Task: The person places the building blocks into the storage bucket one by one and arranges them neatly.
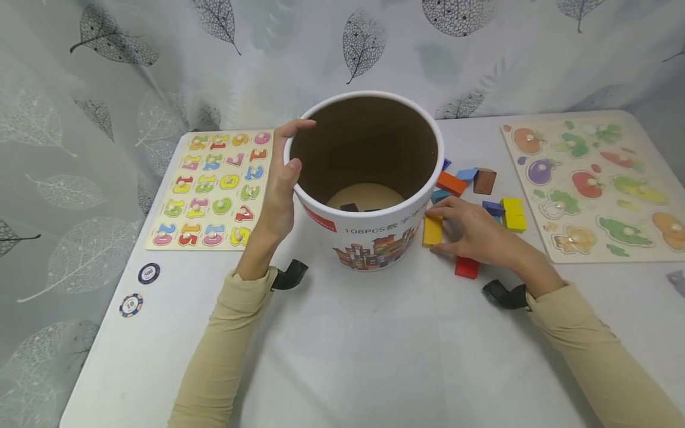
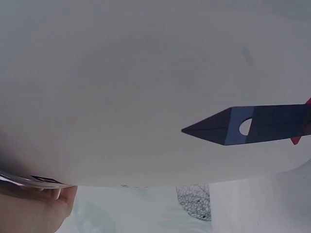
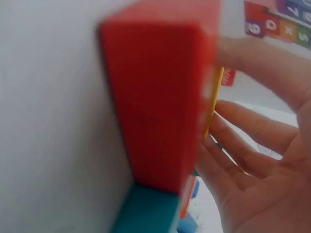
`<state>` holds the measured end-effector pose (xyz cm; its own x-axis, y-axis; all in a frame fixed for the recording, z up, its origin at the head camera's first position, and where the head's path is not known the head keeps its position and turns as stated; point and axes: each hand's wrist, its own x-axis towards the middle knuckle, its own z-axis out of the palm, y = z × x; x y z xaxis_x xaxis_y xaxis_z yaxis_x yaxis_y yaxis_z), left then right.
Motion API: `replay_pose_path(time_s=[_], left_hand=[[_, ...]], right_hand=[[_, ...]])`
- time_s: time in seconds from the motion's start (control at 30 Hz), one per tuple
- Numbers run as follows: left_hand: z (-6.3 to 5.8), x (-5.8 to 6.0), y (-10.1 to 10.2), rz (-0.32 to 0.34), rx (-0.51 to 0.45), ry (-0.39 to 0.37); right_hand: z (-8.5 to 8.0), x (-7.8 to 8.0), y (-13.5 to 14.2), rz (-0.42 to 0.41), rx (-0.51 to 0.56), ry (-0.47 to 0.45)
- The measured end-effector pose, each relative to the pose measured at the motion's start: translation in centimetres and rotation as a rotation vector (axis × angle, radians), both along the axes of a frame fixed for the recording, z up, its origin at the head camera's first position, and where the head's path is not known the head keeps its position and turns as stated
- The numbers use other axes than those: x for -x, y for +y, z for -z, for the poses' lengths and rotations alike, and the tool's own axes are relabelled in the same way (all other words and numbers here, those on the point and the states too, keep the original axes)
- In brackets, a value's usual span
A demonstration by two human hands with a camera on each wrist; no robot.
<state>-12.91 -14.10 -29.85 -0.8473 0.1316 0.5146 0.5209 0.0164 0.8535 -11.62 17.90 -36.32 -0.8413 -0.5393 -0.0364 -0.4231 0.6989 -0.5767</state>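
A large white bucket with a printed picture of a toy town stands in the middle of the head view, its mouth facing up. My left hand grips its left rim, thumb on the near side and fingers over the edge. Inside, dark pieces lie low behind the near wall. Right of the bucket, my right hand pinches a yellow block between thumb and fingers. Beneath that hand sits a red block, which looms large in the right wrist view beside a teal block.
Several loose blocks, among them an orange block, a brown block and yellow blocks, lie behind the right hand. A number board lies at left, a vegetable board at right. Two round chips are near the left edge.
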Motion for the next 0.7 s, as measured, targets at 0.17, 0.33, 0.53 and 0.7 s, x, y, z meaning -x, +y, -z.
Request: replay_pose_path(time_s=[0.17, 0.33, 0.53, 0.7], left_hand=[[0.0, -0.1, 0.0, -0.005, 0.008, 0.009], [0.1, -0.1, -0.1, -0.013, 0.01, 0.005], [0.1, -0.1, -0.1, -0.012, 0.006, 0.007], [0.0, -0.1, 0.0, -0.012, 0.008, 0.017]], right_hand=[[-1.7, -0.2, 0.8, 0.034, 0.022, -0.002], [-5.2, -0.6, 2.2, 0.089, 0.07, 0.125], [-10.0, -0.8, 2.7, 0.138, 0.186, 0.458], [-12.6, -0.3, 0.8, 0.147, 0.336, 0.619]])
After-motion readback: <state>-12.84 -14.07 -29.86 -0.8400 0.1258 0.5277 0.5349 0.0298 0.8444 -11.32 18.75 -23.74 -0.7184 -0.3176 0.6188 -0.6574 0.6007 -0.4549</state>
